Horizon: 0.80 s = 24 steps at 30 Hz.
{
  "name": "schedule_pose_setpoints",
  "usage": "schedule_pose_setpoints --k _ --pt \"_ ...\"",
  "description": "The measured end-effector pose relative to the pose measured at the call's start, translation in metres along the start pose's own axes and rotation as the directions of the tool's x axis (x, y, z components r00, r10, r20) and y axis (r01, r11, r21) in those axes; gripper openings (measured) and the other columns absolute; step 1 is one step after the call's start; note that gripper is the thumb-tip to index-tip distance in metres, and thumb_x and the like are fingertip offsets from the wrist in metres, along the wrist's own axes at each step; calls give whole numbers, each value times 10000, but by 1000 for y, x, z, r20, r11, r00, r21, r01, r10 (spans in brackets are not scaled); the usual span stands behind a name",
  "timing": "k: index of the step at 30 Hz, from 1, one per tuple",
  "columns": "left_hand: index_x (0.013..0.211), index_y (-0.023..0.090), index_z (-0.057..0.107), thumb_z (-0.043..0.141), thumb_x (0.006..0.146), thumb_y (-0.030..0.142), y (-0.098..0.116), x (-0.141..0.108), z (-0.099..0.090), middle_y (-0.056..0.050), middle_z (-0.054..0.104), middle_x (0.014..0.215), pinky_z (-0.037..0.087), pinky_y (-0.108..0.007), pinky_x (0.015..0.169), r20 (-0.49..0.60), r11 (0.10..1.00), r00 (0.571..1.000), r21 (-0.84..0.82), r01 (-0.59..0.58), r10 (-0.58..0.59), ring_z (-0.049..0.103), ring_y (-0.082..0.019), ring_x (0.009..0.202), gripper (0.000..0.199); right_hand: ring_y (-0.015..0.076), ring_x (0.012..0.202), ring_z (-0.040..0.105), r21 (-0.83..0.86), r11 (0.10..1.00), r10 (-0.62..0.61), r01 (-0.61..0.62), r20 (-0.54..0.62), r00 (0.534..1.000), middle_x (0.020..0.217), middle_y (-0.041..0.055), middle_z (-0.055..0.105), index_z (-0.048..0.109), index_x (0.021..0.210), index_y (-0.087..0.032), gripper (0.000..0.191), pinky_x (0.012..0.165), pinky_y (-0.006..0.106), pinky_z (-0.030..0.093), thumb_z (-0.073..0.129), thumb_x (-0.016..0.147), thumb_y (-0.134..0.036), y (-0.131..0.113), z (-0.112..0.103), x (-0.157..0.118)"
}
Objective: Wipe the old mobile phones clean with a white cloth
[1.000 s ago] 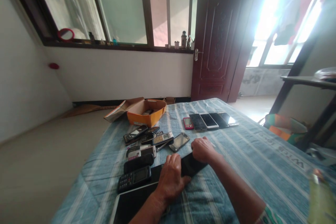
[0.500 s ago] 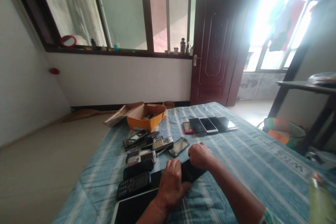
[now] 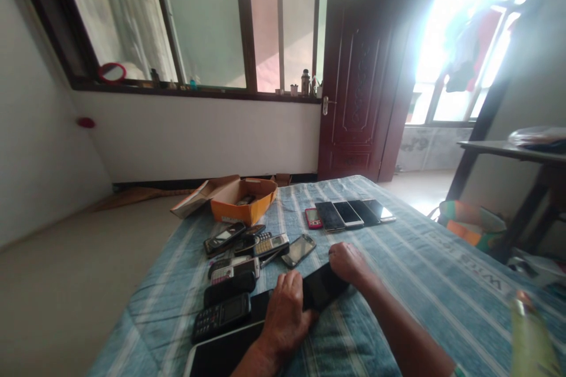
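Observation:
A black smartphone [image 3: 326,286] lies at a slant low over the bed, its dark face showing between my two hands. My right hand [image 3: 349,263] is closed around its far right end. My left hand [image 3: 287,309], fingers bent and pressed together, grips the phone's near left end; its thumb is partly hidden. Another dark flat device [image 3: 260,306] reaches out from under my left hand. Left of it is a black keypad phone [image 3: 221,316], and nearer me a white-edged tablet [image 3: 223,353], partly covered by my left forearm. A grey touchscreen phone [image 3: 299,250] rests just beyond the hands.
Several old keypad phones [image 3: 234,271] are heaped on the left of the striped blue bedcover [image 3: 398,294]. Behind them stands an open orange box [image 3: 241,212]. A red phone [image 3: 313,218] and a row of smartphones [image 3: 348,214] lie farther back. A yellowish bottle [image 3: 530,336] is at right.
My right hand has slid a little to the right along the black smartphone, so more of its face shows between the hands. The view has shifted slightly.

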State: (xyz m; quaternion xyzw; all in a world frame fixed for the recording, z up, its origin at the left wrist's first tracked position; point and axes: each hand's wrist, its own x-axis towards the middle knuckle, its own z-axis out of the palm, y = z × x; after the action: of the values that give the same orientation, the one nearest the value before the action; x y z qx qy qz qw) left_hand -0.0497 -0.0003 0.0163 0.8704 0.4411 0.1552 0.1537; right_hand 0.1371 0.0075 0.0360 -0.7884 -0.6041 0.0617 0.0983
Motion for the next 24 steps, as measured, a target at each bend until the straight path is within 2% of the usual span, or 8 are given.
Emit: schedule_pose_setpoints --k 3,9,15,19,21,24 --pt "1043 146 532 550 648 183 -1 0 2 -99 551 1129 365 -330 967 -2 1000 1000 -9 -5 5 464 -265 1091 397 256 895 662 -21 1000 12 -13 -45 999 944 165 711 730 919 -145 347 692 310 410 398 825 -114 -8 4 -4" --pt "1055 116 539 551 629 158 -3 0 4 -116 553 1146 351 -329 981 -20 999 1000 -36 -3 2 461 -265 1101 428 268 971 592 -73 990 -125 117 -117 985 984 138 665 710 876 -143 311 774 338 386 406 828 -94 -20 12 -11" --pt "1081 131 524 576 630 155 -1 1 3 -103 552 1158 352 -334 983 -8 999 1000 -43 19 -19 456 -265 1116 455 222 945 563 -84 961 -273 265 -112 955 949 82 659 695 838 -178 247 790 315 351 451 838 -134 -25 16 -16" --pt "1043 156 514 593 643 206 -5 2 4 -96 559 1117 381 -349 936 1 998 1000 -51 -21 21 472 -270 1062 411 197 885 558 -57 912 -411 407 -92 907 895 60 654 681 809 -188 201 767 307 331 481 834 -174 -33 22 -20" --pt "1027 170 510 597 643 218 -7 2 5 -87 562 1097 388 -349 922 -6 998 999 -61 -32 32 475 -268 1042 397 190 871 560 -40 900 -435 433 -93 896 884 54 653 679 807 -191 205 762 305 327 478 837 -180 -37 24 -21" --pt "1023 187 505 604 651 226 -7 1 5 -80 563 1100 389 -350 916 -1 998 1000 -59 -25 25 473 -270 1048 387 182 873 569 -24 910 -415 415 -71 907 884 49 661 686 807 -196 207 785 301 327 482 830 -175 -38 22 -20"
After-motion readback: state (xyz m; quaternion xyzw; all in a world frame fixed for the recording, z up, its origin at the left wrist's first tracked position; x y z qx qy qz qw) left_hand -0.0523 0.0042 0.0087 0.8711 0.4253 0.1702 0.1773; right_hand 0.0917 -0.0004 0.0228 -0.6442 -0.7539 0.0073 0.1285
